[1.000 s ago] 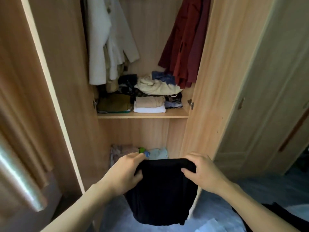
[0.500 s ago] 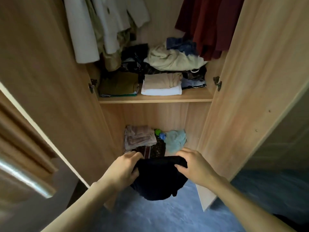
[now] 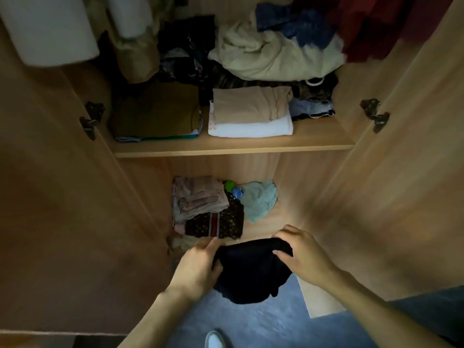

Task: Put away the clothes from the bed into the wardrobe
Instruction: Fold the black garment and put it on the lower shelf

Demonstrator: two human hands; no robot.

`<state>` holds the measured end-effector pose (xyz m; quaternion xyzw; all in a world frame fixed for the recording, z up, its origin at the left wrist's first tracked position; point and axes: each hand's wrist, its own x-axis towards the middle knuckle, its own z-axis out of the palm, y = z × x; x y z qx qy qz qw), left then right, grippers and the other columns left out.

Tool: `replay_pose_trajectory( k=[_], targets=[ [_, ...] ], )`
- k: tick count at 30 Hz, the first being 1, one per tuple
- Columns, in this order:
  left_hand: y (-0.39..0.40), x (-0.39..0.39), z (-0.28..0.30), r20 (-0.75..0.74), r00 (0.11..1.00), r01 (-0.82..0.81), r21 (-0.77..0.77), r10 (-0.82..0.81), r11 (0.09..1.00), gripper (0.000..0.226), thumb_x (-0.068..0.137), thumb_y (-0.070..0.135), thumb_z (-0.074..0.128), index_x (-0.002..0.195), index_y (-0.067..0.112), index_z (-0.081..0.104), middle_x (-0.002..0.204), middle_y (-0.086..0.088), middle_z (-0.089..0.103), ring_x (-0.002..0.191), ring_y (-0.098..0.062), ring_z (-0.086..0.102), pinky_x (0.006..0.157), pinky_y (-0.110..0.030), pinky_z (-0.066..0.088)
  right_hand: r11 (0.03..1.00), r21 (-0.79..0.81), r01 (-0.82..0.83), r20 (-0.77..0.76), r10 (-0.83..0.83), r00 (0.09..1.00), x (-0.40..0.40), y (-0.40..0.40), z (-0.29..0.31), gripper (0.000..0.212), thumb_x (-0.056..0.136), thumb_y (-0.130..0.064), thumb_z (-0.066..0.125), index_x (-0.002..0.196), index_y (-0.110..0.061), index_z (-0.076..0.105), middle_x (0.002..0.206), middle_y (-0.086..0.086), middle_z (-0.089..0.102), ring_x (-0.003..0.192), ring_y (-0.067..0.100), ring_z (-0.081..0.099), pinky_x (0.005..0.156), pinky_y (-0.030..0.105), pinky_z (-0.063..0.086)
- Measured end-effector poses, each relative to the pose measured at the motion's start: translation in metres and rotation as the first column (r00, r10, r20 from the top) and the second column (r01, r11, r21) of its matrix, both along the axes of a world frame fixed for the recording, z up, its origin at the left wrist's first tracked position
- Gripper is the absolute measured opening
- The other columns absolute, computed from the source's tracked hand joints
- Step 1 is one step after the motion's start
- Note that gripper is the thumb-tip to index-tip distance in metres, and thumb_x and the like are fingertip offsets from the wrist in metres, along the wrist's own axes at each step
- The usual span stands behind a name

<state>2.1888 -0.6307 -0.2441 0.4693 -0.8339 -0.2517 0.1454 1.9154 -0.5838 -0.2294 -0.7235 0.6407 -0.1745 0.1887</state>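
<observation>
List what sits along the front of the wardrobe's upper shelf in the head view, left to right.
Olive-brown folded stack → beige folded garment on a white folded one → small dark and pale-blue pile. The heaped clothes behind them overlap too much to order.

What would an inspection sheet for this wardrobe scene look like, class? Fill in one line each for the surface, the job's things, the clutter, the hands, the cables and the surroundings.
Surface: wooden wardrobe floor, partly bare on the right; upper shelf loaded.
Job's things: folded black garment, held over the front edge of the lower compartment, not yet set down.
Clutter: pinkish folded pile on a dark patterned cloth, light blue cloth beside them; on the shelf, olive stack, beige and white stack, loose cream heap.
Hands: left hand and right hand each grip an upper corner of the garment.
Cables: nothing seen.
Surroundings: both wardrobe doors open; hanging white coat and red garments; blue-grey floor.
</observation>
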Motion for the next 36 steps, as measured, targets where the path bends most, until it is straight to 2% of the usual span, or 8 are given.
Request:
replay_pose_trajectory(
  k=[10, 15, 20, 23, 26, 29, 32, 36],
  targets=[
    [-0.123, -0.039, -0.047, -0.047, 0.999, 0.016, -0.018, -0.016, 1.0, 0.029, 0.083, 0.01, 0.06, 0.111, 0.02, 0.059, 0.107, 0.001, 0.058, 0.099, -0.021, 0.057, 0.079, -0.036, 0.049, 0.986, -0.059, 0.156, 0.098, -0.15, 0.984, -0.029, -0.106, -0.045, 0.017, 0.08, -0.009, 0.073, 0.092, -0.019, 0.066, 0.087, -0.012, 0.056, 0.077, 0.008, 0.057, 0.07, 0.031, 0.052],
    [-0.18, -0.081, -0.165, -0.056, 0.998, 0.009, -0.129, -0.017, 0.992, 0.028, 0.084, 0.008, 0.065, 0.11, 0.017, 0.065, 0.106, -0.004, 0.066, 0.099, -0.023, 0.062, 0.081, -0.031, 0.05, 0.964, -0.125, 0.233, 0.232, -0.2, 0.952, -0.064, -0.157, -0.167, 0.024, 0.08, -0.006, 0.076, 0.098, -0.02, 0.071, 0.091, -0.024, 0.057, 0.089, -0.004, 0.058, 0.079, 0.007, 0.042],
    [-0.241, -0.126, -0.325, -0.061, 0.996, 0.043, -0.231, -0.059, 0.972, 0.031, 0.079, 0.004, 0.069, 0.106, 0.016, 0.063, 0.1, -0.004, 0.064, 0.094, -0.027, 0.062, 0.077, -0.033, 0.05, 0.926, -0.188, 0.327, 0.331, -0.254, 0.909, -0.1, -0.209, -0.334, 0.023, 0.08, -0.008, 0.077, 0.092, -0.026, 0.069, 0.088, -0.015, 0.062, 0.085, 0.006, 0.063, 0.075, 0.027, 0.053],
    [-0.266, -0.141, -0.399, -0.109, 0.993, 0.013, -0.285, -0.046, 0.958, 0.035, 0.078, 0.003, 0.069, 0.108, 0.019, 0.061, 0.1, -0.001, 0.061, 0.096, -0.022, 0.056, 0.076, -0.028, 0.042, 0.903, -0.249, 0.349, 0.365, -0.246, 0.898, -0.114, -0.227, -0.411, 0.025, 0.079, -0.004, 0.077, 0.09, -0.026, 0.069, 0.086, -0.012, 0.061, 0.083, 0.009, 0.063, 0.072, 0.024, 0.05],
    [-0.285, -0.151, -0.456, -0.165, 0.985, -0.009, -0.322, -0.047, 0.947, 0.038, 0.076, 0.0, 0.07, 0.107, 0.02, 0.061, 0.098, 0.003, 0.058, 0.095, -0.016, 0.053, 0.077, -0.02, 0.035, 0.877, -0.297, 0.378, 0.445, -0.223, 0.867, -0.122, -0.241, -0.467, 0.024, 0.08, -0.004, 0.077, 0.094, -0.023, 0.072, 0.09, -0.01, 0.063, 0.087, 0.012, 0.066, 0.071, 0.025, 0.052],
    [-0.299, -0.161, -0.506, -0.205, 0.977, -0.012, -0.338, -0.061, 0.941, 0.034, 0.078, 0.001, 0.069, 0.105, 0.021, 0.062, 0.098, 0.005, 0.06, 0.093, -0.015, 0.057, 0.079, -0.028, 0.045, 0.838, -0.326, 0.438, 0.508, -0.236, 0.828, -0.126, -0.256, -0.52, 0.023, 0.08, -0.004, 0.078, 0.093, -0.022, 0.072, 0.09, -0.011, 0.066, 0.086, 0.011, 0.068, 0.068, 0.025, 0.053],
    [-0.309, -0.163, -0.543, -0.217, 0.971, 0.014, -0.356, -0.097, 0.934, 0.03, 0.08, 0.004, 0.067, 0.103, 0.022, 0.062, 0.096, 0.005, 0.063, 0.091, -0.016, 0.061, 0.078, -0.033, 0.049, 0.838, -0.281, 0.468, 0.545, -0.263, 0.796, -0.128, -0.265, -0.555, 0.02, 0.081, -0.003, 0.078, 0.093, -0.018, 0.071, 0.07, -0.022, 0.065, 0.062, -0.005, 0.063, 0.055, 0.005, 0.04],
    [-0.312, -0.161, -0.564, -0.23, 0.972, -0.021, -0.257, -0.039, 0.966, 0.03, 0.08, 0.005, 0.068, 0.105, 0.022, 0.064, 0.098, 0.004, 0.067, 0.092, -0.016, 0.064, 0.08, -0.039, 0.054, 0.874, -0.181, 0.45, 0.56, -0.285, 0.778, -0.131, -0.269, -0.571, 0.023, 0.082, -0.002, 0.077, 0.098, -0.015, 0.068, 0.052, -0.032, 0.055, 0.046, -0.011, 0.053, 0.043, 0.003, 0.033]
  ],
)
